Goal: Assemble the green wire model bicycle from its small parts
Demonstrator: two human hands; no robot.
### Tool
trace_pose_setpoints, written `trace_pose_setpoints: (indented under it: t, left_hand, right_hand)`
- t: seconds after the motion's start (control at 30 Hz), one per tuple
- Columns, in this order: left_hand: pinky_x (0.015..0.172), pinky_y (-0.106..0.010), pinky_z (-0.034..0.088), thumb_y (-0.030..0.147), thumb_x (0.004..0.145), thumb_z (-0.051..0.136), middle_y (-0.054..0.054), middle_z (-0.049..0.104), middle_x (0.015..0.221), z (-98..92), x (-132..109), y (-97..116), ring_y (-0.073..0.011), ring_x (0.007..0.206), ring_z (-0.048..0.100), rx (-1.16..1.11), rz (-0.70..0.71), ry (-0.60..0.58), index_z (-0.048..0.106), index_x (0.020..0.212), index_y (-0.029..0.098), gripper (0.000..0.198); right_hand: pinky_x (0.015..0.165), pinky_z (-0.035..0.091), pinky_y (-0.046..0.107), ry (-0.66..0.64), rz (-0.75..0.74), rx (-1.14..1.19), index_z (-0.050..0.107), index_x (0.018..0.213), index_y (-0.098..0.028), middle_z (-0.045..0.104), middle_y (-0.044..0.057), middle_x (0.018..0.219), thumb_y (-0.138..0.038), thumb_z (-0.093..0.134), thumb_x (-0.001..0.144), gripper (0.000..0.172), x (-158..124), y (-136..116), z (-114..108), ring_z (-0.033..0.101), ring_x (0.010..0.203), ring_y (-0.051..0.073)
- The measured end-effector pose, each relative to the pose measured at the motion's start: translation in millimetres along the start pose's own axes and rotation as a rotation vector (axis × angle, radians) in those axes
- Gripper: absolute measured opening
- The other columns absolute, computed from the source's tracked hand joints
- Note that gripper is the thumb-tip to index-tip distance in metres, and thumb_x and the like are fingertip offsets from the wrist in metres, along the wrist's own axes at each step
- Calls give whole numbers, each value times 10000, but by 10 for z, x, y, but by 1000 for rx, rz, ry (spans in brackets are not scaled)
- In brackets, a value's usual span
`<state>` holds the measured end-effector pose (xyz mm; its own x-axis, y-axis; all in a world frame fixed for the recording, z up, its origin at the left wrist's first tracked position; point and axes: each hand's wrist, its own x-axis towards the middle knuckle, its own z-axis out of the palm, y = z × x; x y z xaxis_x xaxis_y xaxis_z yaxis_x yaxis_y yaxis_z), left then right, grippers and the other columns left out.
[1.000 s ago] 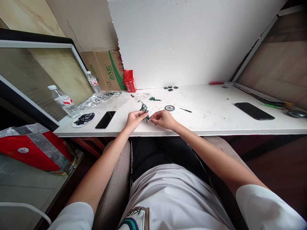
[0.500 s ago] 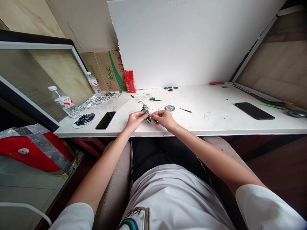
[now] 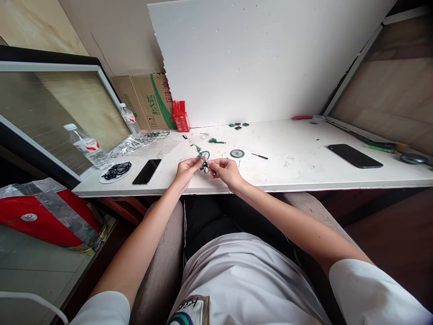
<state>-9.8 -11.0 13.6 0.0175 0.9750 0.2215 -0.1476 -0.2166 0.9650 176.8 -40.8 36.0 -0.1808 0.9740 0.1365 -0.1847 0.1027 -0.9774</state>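
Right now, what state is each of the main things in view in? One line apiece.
Left hand: pinching the model bicycle
Right hand: pinching at its near end
Model bicycle: held, one wheel visible
Loose spoked wheel: flat on the tabletop
Small screwdriver: lying untouched
Left phone: flat, screen dark
Right phone: flat, dark side up
Front water bottle: upright, capped
Rear water bottle: upright, capped

The model bicycle is coloured dark green, and the wheel is rimmed in the same. The white tabletop is flecked with dark marks. The brown carton is crossed by a green curve; the red box is printed in white.
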Motion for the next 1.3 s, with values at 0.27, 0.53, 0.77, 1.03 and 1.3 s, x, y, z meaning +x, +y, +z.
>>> trace_pose_setpoints:
  t: [0.27, 0.53, 0.77, 1.03, 1.3]
  left_hand:
    - [1099, -457, 543, 585, 647, 1012, -159, 846, 1193, 26, -21, 22, -325, 1209, 759, 4, 21, -26, 871, 995, 175, 556]
    - [1113, -458, 536, 541, 671, 1016, -146, 855, 1125, 30, -23, -10, -310, 1138, 774, 16, 51, 6, 881, 997, 156, 522]
    - [1119, -478, 533, 539, 657, 1025, -139, 859, 1104, 35, -15, -19, -328, 1138, 766, 3, 56, 18, 890, 981, 159, 517]
    - [1110, -480, 543, 532, 641, 1033, -133, 862, 1099, 34, -4, -44, -319, 1107, 775, 5, 54, 20, 896, 987, 163, 524]
    - [1091, -468, 553, 525, 660, 1025, -138, 861, 1097, 40, -19, -25, -325, 1118, 774, 10, 61, 0, 898, 997, 160, 513]
  right_hand:
    - [589, 609, 294, 30, -48, -85, 754, 830, -186, 757, 84, 817, -793, 909, 695, 642, 4, 45, 5, 646, 690, 164]
    - [559, 553, 263, 58, -56, -171, 769, 811, -175, 759, 79, 783, -785, 882, 732, 625, -4, 18, -19, 618, 646, 147]
    - [562, 527, 268, 81, -126, -233, 776, 836, -171, 748, 61, 736, -738, 867, 752, 580, 4, 15, -25, 611, 609, 142]
    - [565, 508, 270, 85, -107, -278, 761, 799, -162, 742, 61, 716, -601, 870, 782, 453, 39, -41, -65, 600, 598, 140]
    - [553, 476, 248, 94, -98, -309, 766, 797, -153, 749, 54, 738, -453, 816, 796, 304, 47, -80, -69, 571, 596, 118]
